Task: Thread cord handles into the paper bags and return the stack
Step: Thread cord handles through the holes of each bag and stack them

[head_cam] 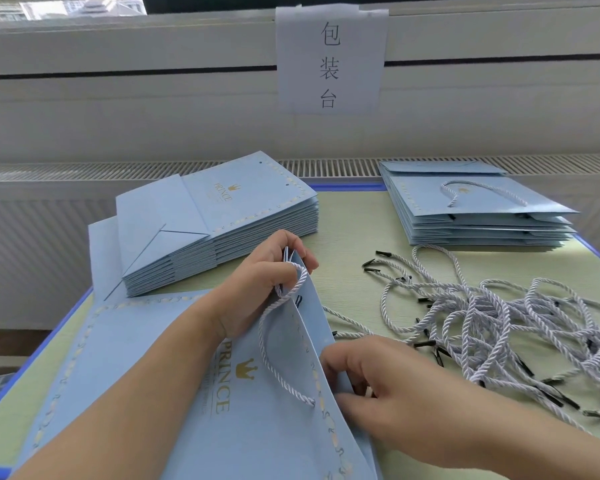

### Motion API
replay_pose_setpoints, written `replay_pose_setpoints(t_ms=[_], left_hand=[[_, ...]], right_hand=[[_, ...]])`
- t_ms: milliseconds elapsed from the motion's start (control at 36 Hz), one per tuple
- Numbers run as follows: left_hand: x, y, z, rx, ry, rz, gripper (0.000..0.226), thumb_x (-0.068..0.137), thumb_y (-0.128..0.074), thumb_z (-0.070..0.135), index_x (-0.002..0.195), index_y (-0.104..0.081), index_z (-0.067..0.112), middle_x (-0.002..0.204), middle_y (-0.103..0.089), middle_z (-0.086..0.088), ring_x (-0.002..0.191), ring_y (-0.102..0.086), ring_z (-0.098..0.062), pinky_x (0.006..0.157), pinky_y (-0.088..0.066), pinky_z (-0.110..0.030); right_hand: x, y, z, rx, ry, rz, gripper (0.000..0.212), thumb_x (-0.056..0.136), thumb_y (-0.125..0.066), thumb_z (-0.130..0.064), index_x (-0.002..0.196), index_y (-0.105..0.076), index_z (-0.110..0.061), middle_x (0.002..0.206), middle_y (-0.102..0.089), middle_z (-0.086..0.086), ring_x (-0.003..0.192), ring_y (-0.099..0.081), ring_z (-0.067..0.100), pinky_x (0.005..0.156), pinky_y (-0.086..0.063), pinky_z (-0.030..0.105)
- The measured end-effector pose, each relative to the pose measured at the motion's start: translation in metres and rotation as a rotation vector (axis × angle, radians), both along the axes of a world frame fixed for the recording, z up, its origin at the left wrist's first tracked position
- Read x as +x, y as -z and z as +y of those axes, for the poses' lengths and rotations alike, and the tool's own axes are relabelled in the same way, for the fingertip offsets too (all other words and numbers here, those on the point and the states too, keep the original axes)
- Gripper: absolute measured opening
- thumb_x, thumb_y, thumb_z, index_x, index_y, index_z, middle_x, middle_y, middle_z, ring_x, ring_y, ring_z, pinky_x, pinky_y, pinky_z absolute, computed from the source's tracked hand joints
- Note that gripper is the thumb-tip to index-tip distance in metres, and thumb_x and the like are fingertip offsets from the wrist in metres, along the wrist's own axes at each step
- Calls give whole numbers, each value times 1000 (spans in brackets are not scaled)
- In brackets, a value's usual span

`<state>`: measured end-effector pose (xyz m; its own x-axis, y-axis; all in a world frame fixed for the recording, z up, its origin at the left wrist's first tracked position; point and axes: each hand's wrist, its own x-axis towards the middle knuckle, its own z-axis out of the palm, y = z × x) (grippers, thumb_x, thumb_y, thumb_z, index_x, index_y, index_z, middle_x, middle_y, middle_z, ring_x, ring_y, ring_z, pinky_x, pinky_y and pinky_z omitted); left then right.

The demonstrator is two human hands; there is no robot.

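Left hand [274, 271] pinches the pale-blue bag [174, 368] rim beside its white cord [278, 372]; right hand [368, 379] grips the rim.

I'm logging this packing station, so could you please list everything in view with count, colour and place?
Bag in work: one, light blue with gold print, front of the table, a white cord handle on its face.
Left stack: one pile of flat blue bags, no handle on the top one, far left.
Right stack: one pile of blue bags, the top one with a handle, far right.
Loose cords: a tangled heap, too many to count, white with black tips, right of the bag.
Table: one, pale green with a blue edge.
Sign: one, white paper with dark characters, on the wall.
Left hand: pinching the bag's upper edge and cord.
Right hand: at the bag's right edge.
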<state>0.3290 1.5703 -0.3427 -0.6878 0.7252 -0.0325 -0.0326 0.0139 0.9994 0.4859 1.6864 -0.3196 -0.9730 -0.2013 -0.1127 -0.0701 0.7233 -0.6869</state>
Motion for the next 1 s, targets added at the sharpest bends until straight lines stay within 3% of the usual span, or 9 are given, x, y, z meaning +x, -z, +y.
replay_pose_setpoints(t_ms=[139,222,278,333,417,556,722,889,1000], left_hand=[[0,-1,-2,-24,7,4,37,55,-45,3,92,-49,7,83,-56,-3,67,-40,-18,60,-34,-31],[0,-1,-1,-31,7,8,37,55,-46,3,92,-50,8,85,-55,-4,68,-41,-18,60,-35,-30],[1,-1,-1,-31,0,5,35,55,-46,3,90,-50,8,87,-54,-7,69,-41,-19,61,-35,-31],[1,-2,-1,-33,-8,8,34,56,-47,4,89,-51,9,88,-50,-11,69,-39,-23,61,-34,-32],[2,-2,-1,-39,-14,20,33,57,-48,5,90,-53,9,93,-45,-11,71,-35,-25,59,-31,-32],[2,-2,0,-34,-13,23,32,57,-48,6,87,-55,12,95,-44,-11,76,-32,-27,59,-29,-33],[1,-2,0,-18,-11,2,29,57,-46,5,84,-56,13,95,-46,-11,72,-36,-24,59,-32,-32],[-1,-2,-1,-24,-9,2,30,58,-46,6,87,-54,10,96,-47,-12,78,-37,-26,68,-33,-38],[-3,-1,-1,-18,-8,-12,27,61,-45,6,87,-53,12,96,-50,-11,83,-35,-27,74,-30,-41]], right_hand=[[6,6,-2,-83,103,27,24,86,-60,-19,70,-54,-35,80,-62,1,71,-54,13,74,-46,31],[8,15,-3,-66,131,125,22,81,-60,-22,65,-54,-36,117,-52,-27,90,-52,-7,78,-45,27],[10,22,-3,50,146,168,9,80,-57,-32,85,-53,-39,129,-29,-40,102,-38,-13,80,-42,24],[10,30,-5,163,171,300,21,70,-51,-40,91,-49,-38,128,-31,-37,100,-34,-8,70,-42,17],[12,31,-8,299,194,542,7,65,-47,-34,68,-51,-30,123,-56,-13,93,-42,5,65,-28,1],[8,30,-6,322,110,641,8,69,-45,-29,67,-53,-28,98,-61,-17,84,-45,8,57,-47,24],[2,22,1,343,-18,646,8,71,-46,-27,72,-38,-31,74,-52,-17,72,-37,7,62,-29,25],[-2,8,8,420,-226,639,6,81,-49,-20,77,-47,-23,82,-55,-10,75,-39,11,62,-28,24],[-1,8,11,274,-281,635,19,83,-49,-2,87,-48,-20,82,-52,-11,75,-36,9,63,-34,19]])
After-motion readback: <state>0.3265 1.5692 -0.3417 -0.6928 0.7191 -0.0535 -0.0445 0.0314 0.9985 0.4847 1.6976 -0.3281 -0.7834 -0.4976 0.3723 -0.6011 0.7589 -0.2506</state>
